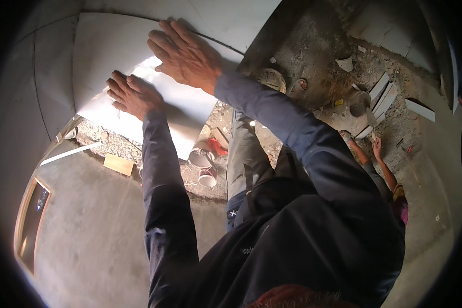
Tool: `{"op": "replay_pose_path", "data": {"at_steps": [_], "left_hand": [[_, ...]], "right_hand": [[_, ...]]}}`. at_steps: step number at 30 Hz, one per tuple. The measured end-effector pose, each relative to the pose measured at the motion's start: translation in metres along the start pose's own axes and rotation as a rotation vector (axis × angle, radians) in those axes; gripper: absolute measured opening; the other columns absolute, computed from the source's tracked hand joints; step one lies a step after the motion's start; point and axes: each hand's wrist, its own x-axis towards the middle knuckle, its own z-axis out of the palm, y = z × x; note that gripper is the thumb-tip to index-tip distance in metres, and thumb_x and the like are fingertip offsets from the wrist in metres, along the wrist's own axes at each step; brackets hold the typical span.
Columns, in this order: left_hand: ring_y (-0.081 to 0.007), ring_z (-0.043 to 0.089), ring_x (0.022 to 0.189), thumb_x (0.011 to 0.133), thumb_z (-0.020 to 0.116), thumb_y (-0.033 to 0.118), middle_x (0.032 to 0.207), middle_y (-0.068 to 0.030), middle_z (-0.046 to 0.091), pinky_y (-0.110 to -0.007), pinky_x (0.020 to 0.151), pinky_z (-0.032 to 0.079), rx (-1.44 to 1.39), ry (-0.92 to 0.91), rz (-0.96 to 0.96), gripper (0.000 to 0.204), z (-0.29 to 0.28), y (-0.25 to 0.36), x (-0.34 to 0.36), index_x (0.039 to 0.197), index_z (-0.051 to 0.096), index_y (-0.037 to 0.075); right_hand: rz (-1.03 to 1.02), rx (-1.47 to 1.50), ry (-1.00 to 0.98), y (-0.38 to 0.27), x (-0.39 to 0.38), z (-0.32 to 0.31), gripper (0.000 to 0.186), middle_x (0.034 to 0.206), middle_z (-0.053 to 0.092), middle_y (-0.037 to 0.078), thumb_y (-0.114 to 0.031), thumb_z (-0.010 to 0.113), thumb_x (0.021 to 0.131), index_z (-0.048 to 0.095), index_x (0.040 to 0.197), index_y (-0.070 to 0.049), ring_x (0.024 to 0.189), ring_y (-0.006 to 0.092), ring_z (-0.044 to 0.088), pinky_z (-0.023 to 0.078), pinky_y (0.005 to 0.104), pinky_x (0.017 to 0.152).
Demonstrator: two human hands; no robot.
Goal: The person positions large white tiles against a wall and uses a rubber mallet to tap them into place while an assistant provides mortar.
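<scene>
A large pale square panel (185, 123) lies against similar pale panels (210, 15) along a dark seam. Both my hands rest on the square panel, in dark long sleeves. My left hand (133, 95), at its middle left, has fingers spread and bent slightly on the surface. My right hand (187, 59) lies higher and to the right, near the seam, fingers stretched out and apart. Neither hand grips anything. Bright light falls across the panel below my hands.
Below are buckets (200, 159), a red scrap (218, 146), a yellow board (118, 164) and rubble. At right, a co-worker's arms (382, 159) reach toward a tool and a bucket (358, 105) beside white strips (382, 97). A wooden frame (23, 226) stands lower left.
</scene>
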Motion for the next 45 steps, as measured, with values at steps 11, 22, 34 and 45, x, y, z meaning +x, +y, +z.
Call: {"op": "replay_pose_path", "data": {"at_steps": [11,22,34,45], "left_hand": [[-0.039,0.015,0.154,0.104,0.013,0.058,0.166,-0.0164,0.022,-0.059,0.123,0.008,0.002,0.01,0.016,0.073,0.005,0.002,0.003,0.159,0.029,0.012],[-0.0309,0.004,0.157,0.107,0.023,0.041,0.17,-0.0082,0.012,-0.051,0.126,-0.001,0.038,-0.093,-0.083,0.058,-0.003,-0.005,0.009,0.161,0.024,0.021],[-0.0331,0.006,0.156,0.107,0.018,0.05,0.169,-0.0102,0.015,-0.053,0.125,-0.003,0.008,-0.05,-0.054,0.062,0.001,-0.007,0.012,0.161,0.025,0.021],[-0.0349,0.002,0.156,0.106,0.024,0.04,0.169,-0.0131,0.011,-0.054,0.125,-0.005,0.025,-0.123,-0.068,0.06,-0.01,-0.005,0.013,0.161,0.024,0.017]], "right_hand": [[-0.064,0.019,0.016,0.005,0.001,0.001,0.067,0.152,0.047,0.007,-0.055,0.053,0.096,0.051,0.146,-0.011,0.147,0.0292,0.034,0.015,0.0463,0.126],[-0.112,0.237,-0.067,0.0,0.015,-0.003,0.064,0.155,0.041,0.013,-0.047,0.055,0.098,0.049,0.144,-0.002,0.149,0.0366,0.029,0.016,0.0499,0.125],[-0.178,0.054,0.235,0.122,0.131,0.024,0.051,0.146,0.048,0.01,-0.033,0.062,0.098,0.051,0.141,-0.008,0.139,0.0406,0.039,0.033,0.0553,0.115],[-0.262,0.103,0.298,0.017,0.237,0.035,0.061,0.144,0.049,0.025,-0.044,0.054,0.101,0.048,0.143,0.0,0.139,0.044,0.04,0.03,0.0531,0.118]]}}
